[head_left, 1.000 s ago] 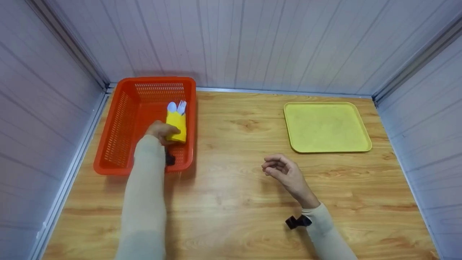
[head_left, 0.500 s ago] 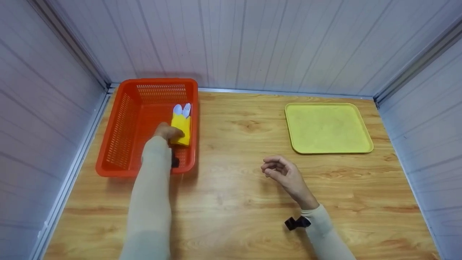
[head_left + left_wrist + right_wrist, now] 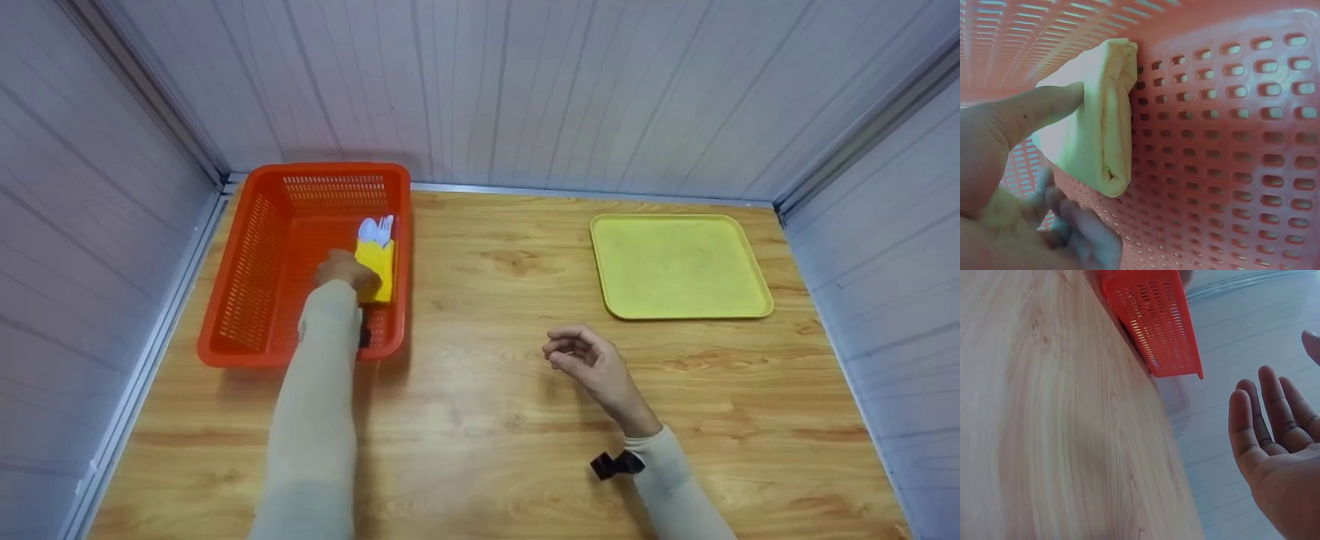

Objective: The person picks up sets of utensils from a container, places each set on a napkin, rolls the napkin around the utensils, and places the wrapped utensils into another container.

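Note:
A yellow folded cloth pouch [image 3: 381,259] sits in the red basket [image 3: 401,300] along its right wall, with a white spoon [image 3: 367,230] and a white fork [image 3: 385,229] sticking out of its far end. My left hand [image 3: 346,271] is down in the basket beside the pouch. In the left wrist view, its straight thumb [image 3: 1044,107] touches the face of the pouch [image 3: 1114,118], while the other fingers [image 3: 1092,230] hang loosely below, away from the cloth. Over the table, my right hand [image 3: 600,367] hovers with relaxed, slightly bent fingers and holds nothing.
A yellow tray [image 3: 682,266] lies at the back right of the wooden table [image 3: 480,420]. Pale panel walls [image 3: 525,90] enclose the back and both sides; the basket stands close to the back left corner.
The left hand and the pouch have shifted slightly right, towards the basket's right wall. The fingers now look looser around the pouch. The right hand has hardly moved.

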`<state>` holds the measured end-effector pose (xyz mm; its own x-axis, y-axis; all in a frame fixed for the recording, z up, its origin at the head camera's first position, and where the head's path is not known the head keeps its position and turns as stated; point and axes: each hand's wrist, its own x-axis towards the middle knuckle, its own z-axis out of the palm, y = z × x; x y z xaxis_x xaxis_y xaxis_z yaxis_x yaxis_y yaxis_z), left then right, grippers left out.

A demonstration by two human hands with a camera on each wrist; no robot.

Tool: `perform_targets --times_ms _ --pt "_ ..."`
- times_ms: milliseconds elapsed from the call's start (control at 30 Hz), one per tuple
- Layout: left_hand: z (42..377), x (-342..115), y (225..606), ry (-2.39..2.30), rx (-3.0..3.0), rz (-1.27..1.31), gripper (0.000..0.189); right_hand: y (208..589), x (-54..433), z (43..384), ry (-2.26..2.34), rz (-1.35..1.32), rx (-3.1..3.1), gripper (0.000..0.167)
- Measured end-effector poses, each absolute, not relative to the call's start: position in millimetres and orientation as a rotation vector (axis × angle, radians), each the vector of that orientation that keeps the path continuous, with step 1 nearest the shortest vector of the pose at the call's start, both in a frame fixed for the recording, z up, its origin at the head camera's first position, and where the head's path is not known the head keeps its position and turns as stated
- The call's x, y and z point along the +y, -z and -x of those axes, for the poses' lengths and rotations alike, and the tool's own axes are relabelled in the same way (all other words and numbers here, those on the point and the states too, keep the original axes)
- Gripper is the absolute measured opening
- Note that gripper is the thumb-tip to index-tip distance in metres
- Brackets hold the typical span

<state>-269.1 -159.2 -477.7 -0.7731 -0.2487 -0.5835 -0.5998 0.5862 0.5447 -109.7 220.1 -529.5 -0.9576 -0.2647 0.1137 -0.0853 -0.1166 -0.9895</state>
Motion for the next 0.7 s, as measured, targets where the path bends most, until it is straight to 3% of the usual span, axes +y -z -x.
perform_targets --times_ms 367,700 --pt "275 -164 487 -1.130 2.300 0.632 0.060 530 221 111 2.221 0.408 1.999 0.038" --pt "280 -145 464 -0.866 2.482 0.468 0.055 528 220 112 2.208 0.424 2.017 0.036"
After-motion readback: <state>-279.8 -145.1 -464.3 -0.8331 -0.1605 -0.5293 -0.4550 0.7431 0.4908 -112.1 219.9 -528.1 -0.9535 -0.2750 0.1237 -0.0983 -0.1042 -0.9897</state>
